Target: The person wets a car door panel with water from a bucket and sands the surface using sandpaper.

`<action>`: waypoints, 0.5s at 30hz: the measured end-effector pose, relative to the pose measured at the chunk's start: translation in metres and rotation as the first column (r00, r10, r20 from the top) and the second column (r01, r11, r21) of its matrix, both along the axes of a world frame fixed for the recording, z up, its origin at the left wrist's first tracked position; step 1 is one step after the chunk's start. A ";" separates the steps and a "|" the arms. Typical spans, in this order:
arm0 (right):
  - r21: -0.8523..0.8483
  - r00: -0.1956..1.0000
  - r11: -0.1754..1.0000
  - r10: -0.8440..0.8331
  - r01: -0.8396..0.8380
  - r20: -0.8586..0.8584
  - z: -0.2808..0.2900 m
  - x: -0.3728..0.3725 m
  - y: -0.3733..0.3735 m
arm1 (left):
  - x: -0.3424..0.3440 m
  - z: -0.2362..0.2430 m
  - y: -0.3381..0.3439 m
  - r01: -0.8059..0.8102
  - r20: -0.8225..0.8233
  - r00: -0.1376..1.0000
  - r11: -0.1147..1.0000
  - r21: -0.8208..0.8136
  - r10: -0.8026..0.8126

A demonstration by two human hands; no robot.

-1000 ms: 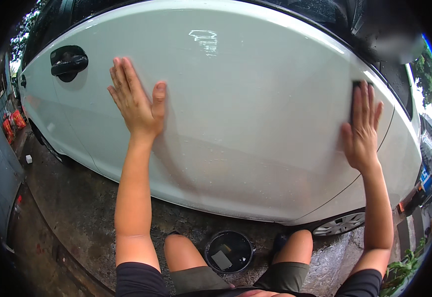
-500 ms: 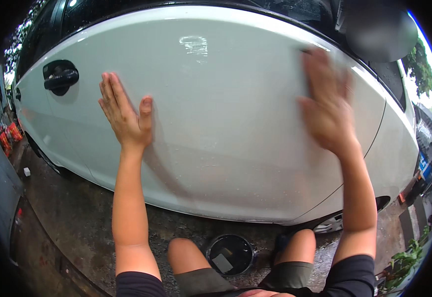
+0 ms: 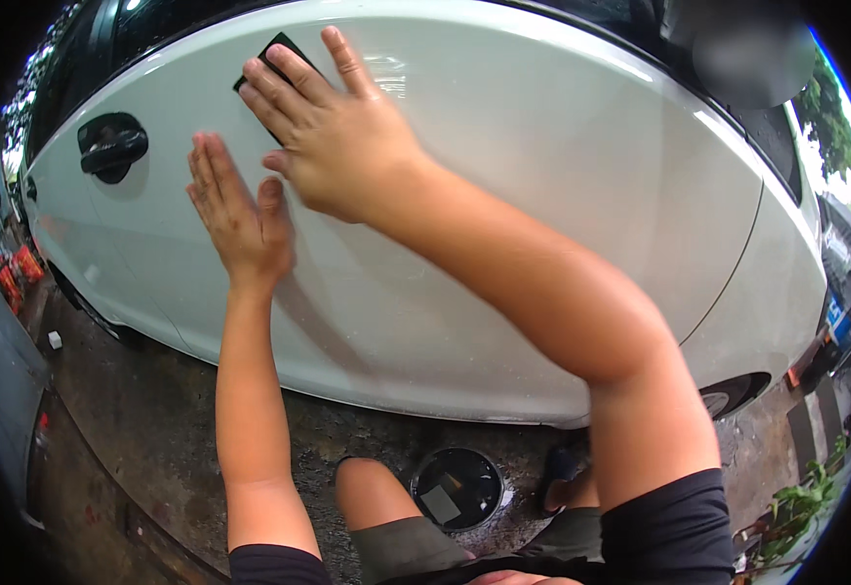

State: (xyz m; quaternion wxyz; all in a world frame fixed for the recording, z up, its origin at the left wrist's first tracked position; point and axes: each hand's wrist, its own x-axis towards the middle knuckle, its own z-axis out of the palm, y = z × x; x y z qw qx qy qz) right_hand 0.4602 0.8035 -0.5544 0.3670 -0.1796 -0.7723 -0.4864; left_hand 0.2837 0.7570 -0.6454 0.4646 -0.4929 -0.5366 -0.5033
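Note:
The white car door [image 3: 523, 166] fills most of the head view. My right hand [image 3: 352, 141] lies over a thin black sheet, like sandpaper [image 3: 284, 42], and presses it to the upper left part of the door. Its fingers are spread, and most of the sheet is hidden under them. Lower and to the left, my left hand [image 3: 243, 219] rests flat against the panel, fingers stretched out, holding nothing. My right forearm crosses the middle of the door.
Left of my hands sits a black door handle [image 3: 113, 146]. A dark side mirror [image 3: 752, 54] juts out at the upper right. Between my legs a round black bucket [image 3: 479, 468] stands on the wet ground. A plant [image 3: 801, 512] grows at the lower right.
My right hand has swept leftward across the door from its right side, with the black sheet under it, and is now just above my left hand. The left hand has hardly moved.

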 end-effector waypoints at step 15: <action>-0.246 0.947 0.969 -0.078 -0.001 -0.311 -0.036 0.138 0.010 | -0.004 0.004 -0.007 -0.016 -0.033 0.999 0.999 0.046 0.018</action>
